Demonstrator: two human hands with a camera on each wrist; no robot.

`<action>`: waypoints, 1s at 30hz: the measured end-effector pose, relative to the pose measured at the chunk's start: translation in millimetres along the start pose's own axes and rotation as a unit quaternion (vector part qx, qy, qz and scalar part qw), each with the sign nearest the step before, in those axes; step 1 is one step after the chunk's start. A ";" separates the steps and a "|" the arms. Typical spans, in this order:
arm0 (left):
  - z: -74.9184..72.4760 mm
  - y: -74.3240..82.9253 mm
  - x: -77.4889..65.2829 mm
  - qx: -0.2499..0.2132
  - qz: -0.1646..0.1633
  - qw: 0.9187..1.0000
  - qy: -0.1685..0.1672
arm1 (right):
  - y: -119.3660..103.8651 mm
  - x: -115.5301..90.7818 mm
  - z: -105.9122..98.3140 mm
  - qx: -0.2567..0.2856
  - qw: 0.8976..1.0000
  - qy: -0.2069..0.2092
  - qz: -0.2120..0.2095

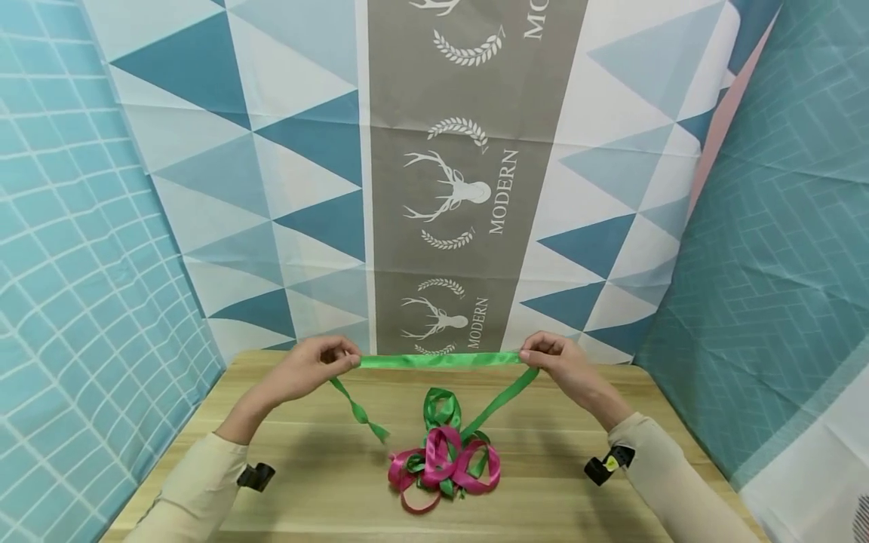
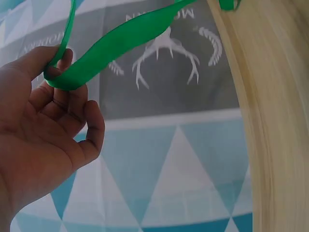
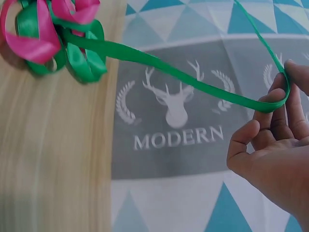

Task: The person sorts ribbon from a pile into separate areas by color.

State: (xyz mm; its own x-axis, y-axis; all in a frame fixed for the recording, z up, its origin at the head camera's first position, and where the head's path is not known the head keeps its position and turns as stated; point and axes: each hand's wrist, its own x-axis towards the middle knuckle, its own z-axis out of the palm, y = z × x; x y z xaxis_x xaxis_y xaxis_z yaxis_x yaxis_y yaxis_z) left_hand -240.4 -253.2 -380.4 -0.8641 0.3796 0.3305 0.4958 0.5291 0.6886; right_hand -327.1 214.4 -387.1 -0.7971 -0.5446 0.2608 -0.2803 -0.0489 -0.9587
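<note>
A green ribbon [image 1: 440, 360] runs straight and level between my two hands, above the back part of the table. My left hand [image 1: 314, 368] pinches it between thumb and finger, and a twisted loose end hangs down from there. On the other side my right hand [image 1: 562, 369] pinches the same ribbon. From that hand the ribbon slants down to a heap of looped ribbon on the table. Magenta ribbon [image 1: 441, 457] lies in that heap, tangled with green loops. The right wrist view shows the ribbon bending around the fingers of my right hand [image 3: 277, 130].
The wooden table [image 1: 326, 483] carries the ribbon heap near its middle. Behind it hangs a patterned cloth [image 1: 468, 249] with deer heads and triangles. A blue checked cloth [image 1: 81, 286] stands at the left, a teal one [image 1: 774, 286] at the right. Each wrist bears a small black camera.
</note>
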 end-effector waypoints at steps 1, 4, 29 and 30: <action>-5.2 -2.0 0.4 0.001 -0.002 1.000 0.003 | -1.6 -0.9 -5.3 0.001 1.000 0.001 -0.004; -19.8 -8.8 1.0 0.013 -0.006 1.000 0.011 | -6.9 -4.4 -21.4 0.002 1.000 0.009 -0.008; -111.2 -102.9 -27.7 0.043 -0.089 0.994 0.053 | 6.9 -35.6 -125.2 -0.142 0.980 0.128 0.060; -114.7 -108.0 -28.6 0.050 -0.093 0.993 0.053 | 9.2 -36.7 -126.5 -0.155 0.978 0.124 0.063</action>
State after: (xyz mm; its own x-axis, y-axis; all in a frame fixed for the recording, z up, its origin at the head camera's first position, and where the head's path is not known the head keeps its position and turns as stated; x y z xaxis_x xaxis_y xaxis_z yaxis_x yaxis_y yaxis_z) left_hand -279.1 -408.3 -390.2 -0.9433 0.1882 0.2736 0.3279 0.6581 0.6778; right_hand -368.1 339.9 -391.2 -0.9305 -0.3076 0.1989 -0.2888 0.2822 -0.9148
